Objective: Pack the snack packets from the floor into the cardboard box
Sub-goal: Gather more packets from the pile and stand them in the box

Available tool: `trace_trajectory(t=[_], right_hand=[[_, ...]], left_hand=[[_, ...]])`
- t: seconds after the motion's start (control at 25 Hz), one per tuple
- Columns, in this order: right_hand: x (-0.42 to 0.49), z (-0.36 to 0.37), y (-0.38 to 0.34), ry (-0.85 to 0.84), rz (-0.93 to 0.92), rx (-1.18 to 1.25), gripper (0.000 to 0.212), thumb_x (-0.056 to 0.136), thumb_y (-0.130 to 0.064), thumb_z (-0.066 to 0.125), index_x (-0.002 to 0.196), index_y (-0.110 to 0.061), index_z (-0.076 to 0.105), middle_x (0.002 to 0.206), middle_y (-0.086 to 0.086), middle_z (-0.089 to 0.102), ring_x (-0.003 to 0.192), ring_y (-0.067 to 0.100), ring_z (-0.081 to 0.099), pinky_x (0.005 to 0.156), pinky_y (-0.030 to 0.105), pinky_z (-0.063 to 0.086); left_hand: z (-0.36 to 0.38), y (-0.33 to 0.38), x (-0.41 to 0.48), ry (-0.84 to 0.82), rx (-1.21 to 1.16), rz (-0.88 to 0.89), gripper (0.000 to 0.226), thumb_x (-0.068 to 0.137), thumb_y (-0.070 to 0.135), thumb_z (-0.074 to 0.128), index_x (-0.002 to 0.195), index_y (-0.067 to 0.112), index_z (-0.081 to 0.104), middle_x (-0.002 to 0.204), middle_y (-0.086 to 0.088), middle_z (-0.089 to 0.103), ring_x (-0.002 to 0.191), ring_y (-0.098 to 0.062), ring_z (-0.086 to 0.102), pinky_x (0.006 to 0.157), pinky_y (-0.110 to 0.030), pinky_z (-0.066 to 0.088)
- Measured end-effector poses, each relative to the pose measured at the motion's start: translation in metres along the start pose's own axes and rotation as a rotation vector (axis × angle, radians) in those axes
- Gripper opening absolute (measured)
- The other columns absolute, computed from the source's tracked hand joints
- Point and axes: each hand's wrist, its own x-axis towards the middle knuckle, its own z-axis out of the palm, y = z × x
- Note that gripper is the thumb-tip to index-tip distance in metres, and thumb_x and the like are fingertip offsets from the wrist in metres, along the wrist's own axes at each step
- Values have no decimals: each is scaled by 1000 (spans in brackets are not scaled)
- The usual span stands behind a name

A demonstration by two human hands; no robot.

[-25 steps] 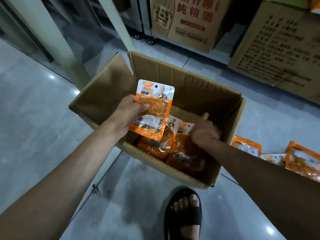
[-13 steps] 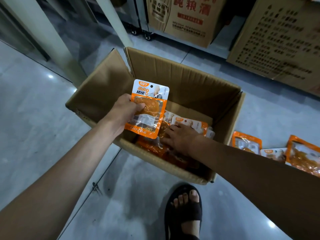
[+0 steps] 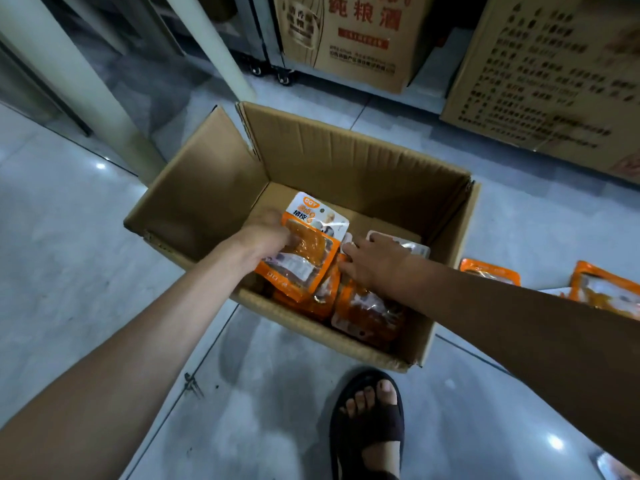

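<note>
Over the cardboard box (image 3: 346, 161), our left hand (image 3: 266, 237) grips a snack packet (image 3: 304, 251) by its side edge; our right hand (image 3: 377, 261) lies flat on packed packets (image 3: 367, 310). We judge it light, floppy, slick (pinch the sealed rim).

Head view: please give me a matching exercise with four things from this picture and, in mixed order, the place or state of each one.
Things:
1. left hand
2. right hand
3. loose packets
4. sandal

Places or states:
A. on the floor, right of the cardboard box
B. rests on the packed packets
C. on the floor, before the box's near wall
D. grips an orange packet over the box

Pairs: 1-D; 2-B; 3-A; 4-C
</note>
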Motion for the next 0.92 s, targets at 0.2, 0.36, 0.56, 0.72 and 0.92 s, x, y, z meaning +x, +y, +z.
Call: trace_trajectory(t=[0.2,0.36,0.56,0.72,0.92], right_hand=[[0,3,-4,-18,11,71,48,96,-20,54,142,-19,41,150,14,31,136,33,34,102,48,42],[-5,4,-2,-28,16,105,62,88,-20,67,144,-23,39,157,15,21,140,34,30,102,49,43],[-17,-11,1,-84,23,168,62,88,-19,65,145,-20,40,156,16,22,139,36,30,105,50,40],[-62,-26,12,266,114,398,42,92,-18,56,134,-20,50,132,11,52,121,32,50,97,45,47],[-180,23,43,836,461,865,21,85,-1,60,99,-13,70,101,5,66,96,21,61,84,27,47]], left_hand=[[21,2,2,-125,416,28,19,99,16,51,109,8,64,110,-9,69,99,-24,66,79,-28,49],[24,0,8,-133,730,27,35,101,25,48,130,9,58,131,-11,63,116,-26,63,87,-31,48],[24,6,0,12,785,142,36,99,29,49,129,10,56,128,-15,64,114,-31,62,87,-34,48],[34,30,-28,177,617,352,35,98,31,55,131,19,54,117,-9,70,110,-29,64,89,-44,53],[84,83,-86,199,391,692,29,97,29,56,125,24,57,122,0,66,113,-19,60,95,-41,52]])
